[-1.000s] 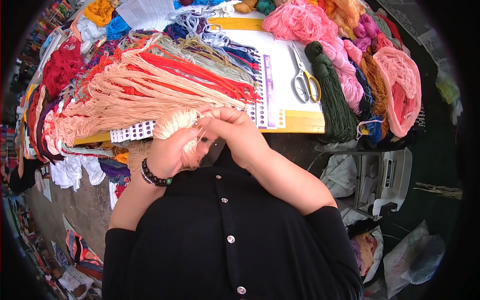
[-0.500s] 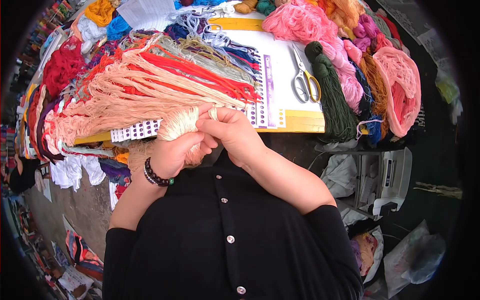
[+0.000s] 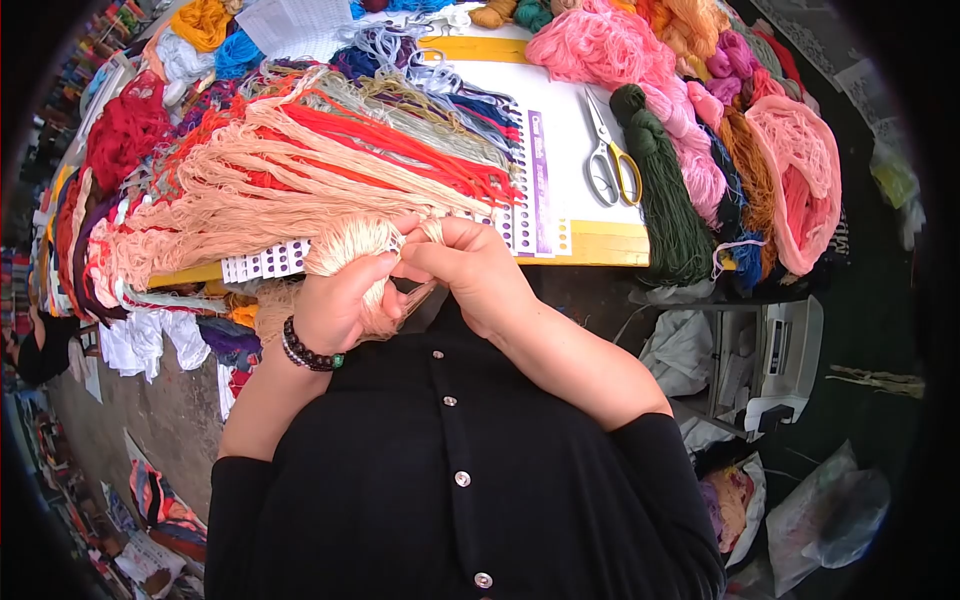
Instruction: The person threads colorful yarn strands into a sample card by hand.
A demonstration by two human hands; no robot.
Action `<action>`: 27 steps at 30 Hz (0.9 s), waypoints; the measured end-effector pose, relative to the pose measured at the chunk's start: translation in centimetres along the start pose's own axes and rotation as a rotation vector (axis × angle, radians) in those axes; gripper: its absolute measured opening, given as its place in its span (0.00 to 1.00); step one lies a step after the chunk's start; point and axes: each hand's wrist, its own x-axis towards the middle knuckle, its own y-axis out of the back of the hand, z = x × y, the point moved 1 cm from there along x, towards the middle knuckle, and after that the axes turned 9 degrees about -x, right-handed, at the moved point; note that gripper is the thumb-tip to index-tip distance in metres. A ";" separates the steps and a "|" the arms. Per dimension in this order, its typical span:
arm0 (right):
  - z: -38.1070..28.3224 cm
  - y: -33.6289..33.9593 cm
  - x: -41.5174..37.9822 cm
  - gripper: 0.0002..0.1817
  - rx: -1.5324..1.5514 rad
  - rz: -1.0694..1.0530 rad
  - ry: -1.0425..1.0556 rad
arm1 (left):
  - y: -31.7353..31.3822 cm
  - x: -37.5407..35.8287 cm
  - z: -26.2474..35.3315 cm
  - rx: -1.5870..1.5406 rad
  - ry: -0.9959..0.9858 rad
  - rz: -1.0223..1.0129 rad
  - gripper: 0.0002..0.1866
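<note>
Your left hand (image 3: 345,300) and right hand (image 3: 470,270) are both clamped on a cream skein (image 3: 350,243). Card (image 3: 530,180), scissors (image 3: 607,150) and green skein (image 3: 665,195) lie beyond.

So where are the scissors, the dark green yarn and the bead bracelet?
scissors (image 3: 607,160): head view, near the pivot above the handles.
dark green yarn (image 3: 665,205): head view, middle of the skein.
bead bracelet (image 3: 305,352): head view, beads on the left wrist.

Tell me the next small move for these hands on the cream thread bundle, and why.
Probably draw a few strands free with the right hand while the left hand keeps its grip. The cream thread bundle is bunched in the left fist at the table edge, and the right fingertips pinch its strands beside the punched card.
</note>
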 end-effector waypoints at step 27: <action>-10.7 8.5 -9.0 0.08 0.413 -0.354 0.407 | 30.0 -14.9 11.4 -0.838 -0.437 0.081 0.13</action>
